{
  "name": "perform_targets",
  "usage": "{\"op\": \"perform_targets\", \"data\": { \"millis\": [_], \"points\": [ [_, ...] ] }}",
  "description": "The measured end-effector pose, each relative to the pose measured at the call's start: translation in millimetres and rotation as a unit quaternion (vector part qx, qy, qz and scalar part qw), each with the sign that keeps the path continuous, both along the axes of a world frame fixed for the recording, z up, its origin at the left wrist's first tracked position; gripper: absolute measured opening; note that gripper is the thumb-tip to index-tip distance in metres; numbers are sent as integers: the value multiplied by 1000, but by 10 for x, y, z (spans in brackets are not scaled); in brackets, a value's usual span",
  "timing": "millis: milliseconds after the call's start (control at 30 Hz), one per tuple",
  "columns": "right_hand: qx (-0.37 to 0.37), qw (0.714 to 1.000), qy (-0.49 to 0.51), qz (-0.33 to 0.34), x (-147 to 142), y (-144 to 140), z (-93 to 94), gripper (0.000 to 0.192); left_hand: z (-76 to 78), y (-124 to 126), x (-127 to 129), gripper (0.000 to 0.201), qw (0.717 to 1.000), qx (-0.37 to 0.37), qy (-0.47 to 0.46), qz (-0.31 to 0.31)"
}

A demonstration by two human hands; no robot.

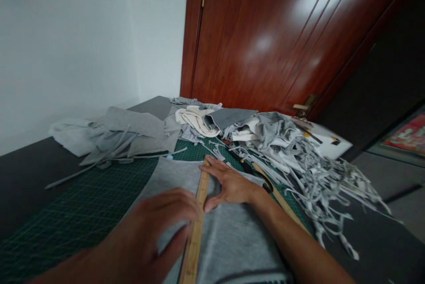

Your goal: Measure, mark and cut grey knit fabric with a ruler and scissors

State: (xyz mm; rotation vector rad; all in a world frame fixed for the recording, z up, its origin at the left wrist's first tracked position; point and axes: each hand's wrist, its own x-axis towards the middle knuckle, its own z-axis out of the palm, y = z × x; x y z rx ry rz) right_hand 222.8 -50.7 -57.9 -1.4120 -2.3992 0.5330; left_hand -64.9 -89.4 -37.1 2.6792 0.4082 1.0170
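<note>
The left hand (156, 226) is hovering nearest the camera, blurred, with its fingers loosely curled and reaching toward the wooden ruler (196, 226); whether the fingertips are actually touching the ruler cannot be told. The ruler is lying lengthwise on the grey fabric piece (229, 235), running away from the camera. The fabric piece is lying flat on the green cutting mat (76, 213), which is covering the dark table (23, 173).

Just beyond, the right hand (230, 184) is resting flat and open, palm down, fingers spread, gripping nothing. Its fingertips are pressing against the far end of the ruler, and its palm is lying on the fabric.

To the right of that hand, a second wooden stick (282, 200) is lying diagonally on the mat, beside a heap of grey fabric strips (325, 182) that is trailing off toward the table edge.

Farther back, folded grey and cream fabric pieces (199, 120) are lying piled across the table. Behind them, a red-brown wooden door (272, 36) is standing beside a white wall (83, 40).
</note>
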Motion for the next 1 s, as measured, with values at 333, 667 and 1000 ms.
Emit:
{"op": "perform_targets", "data": {
  "millis": [333,667,1000],
  "points": [
    [225,973,40,-30,36,-117,-246,87,-451,1033,435,48,984,26,147,99],
    [248,943,-5,-221,171,146,-287,18,-415,1083,480,62,953,69,257,143],
    [265,933,-58,-238,281,409,-304,22,-458,1338,578,65,954,50,252,154]
  ]
}}
